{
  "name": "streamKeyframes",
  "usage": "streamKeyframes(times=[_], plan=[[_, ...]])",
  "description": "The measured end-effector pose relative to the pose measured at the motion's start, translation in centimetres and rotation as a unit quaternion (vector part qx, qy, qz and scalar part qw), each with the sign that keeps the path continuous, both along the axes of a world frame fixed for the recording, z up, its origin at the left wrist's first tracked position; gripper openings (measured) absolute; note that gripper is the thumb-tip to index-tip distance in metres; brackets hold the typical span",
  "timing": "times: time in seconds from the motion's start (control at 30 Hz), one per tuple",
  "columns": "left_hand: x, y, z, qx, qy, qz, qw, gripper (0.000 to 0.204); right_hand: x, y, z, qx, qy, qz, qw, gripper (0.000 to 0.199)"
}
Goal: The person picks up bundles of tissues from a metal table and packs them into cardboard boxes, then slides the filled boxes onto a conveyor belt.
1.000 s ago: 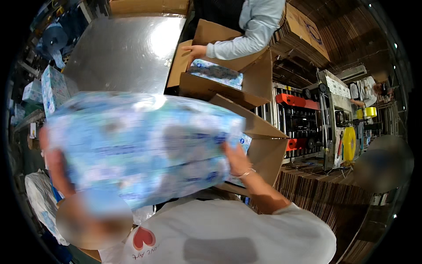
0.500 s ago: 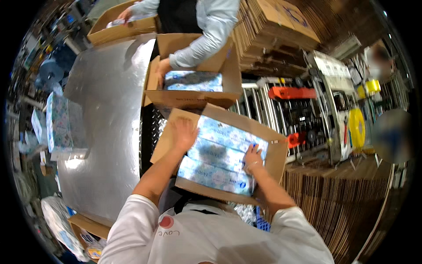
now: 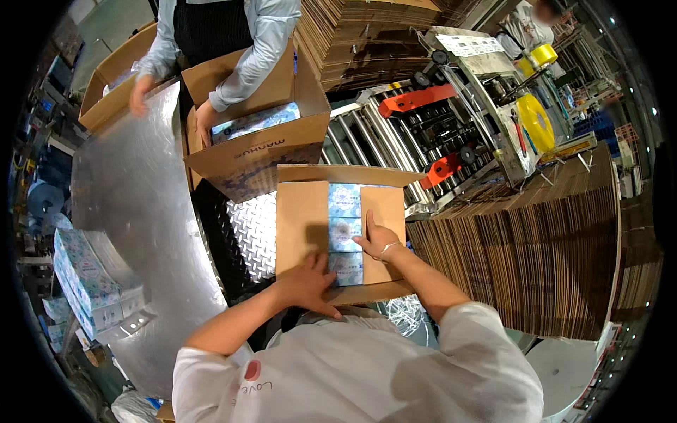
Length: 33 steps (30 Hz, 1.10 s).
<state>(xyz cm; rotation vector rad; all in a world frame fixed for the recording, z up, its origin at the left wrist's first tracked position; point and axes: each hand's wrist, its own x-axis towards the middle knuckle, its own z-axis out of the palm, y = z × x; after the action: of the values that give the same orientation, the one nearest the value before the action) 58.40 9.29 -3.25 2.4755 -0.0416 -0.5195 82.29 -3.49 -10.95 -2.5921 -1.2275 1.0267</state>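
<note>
Carton (image 3: 352,174)'s parked between the metal surface (image 3: 141,190) and the stacked cardboard (image 3: 518,247), side flaps (image 3: 302,218) folded over blue packs (image 3: 345,234). Left hand (image 3: 307,284): fingers spread at the near left corner. Right hand (image 3: 379,241): fingers apart on the right flap, nothing pinched. Cardboard's probably stiff but creasable, packs soft and slick. Filled, it'd likely be hefty, so best held under the base, not by the flaps.

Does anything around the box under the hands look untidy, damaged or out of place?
One thing stands out: a loose tangle of white strips shows by the near right corner of the box. It looks messy beside the neat stack of flat cardboard. The packs inside show no clear damage.
</note>
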Motion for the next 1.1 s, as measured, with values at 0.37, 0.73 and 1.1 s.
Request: streamKeyframes(times=[0.37,0.73,1.1], plan=[[1.2,5.9,-12.0,-0.044,-0.182,0.425,0.885,0.103,2.9,5.7,5.7,0.315,-0.366,-0.005,0.876,0.031],[3.7,-1.3,-13.4,-0.137,-0.254,0.646,0.706,0.057,9.7,2.4,-7.8,0.210,-0.142,-0.196,0.947,0.043],[28.2,0.3,-17.0,-0.083,-0.258,0.697,0.664,0.058,27.1,10.3,-5.1,0.283,-0.249,0.004,0.926,0.068]])
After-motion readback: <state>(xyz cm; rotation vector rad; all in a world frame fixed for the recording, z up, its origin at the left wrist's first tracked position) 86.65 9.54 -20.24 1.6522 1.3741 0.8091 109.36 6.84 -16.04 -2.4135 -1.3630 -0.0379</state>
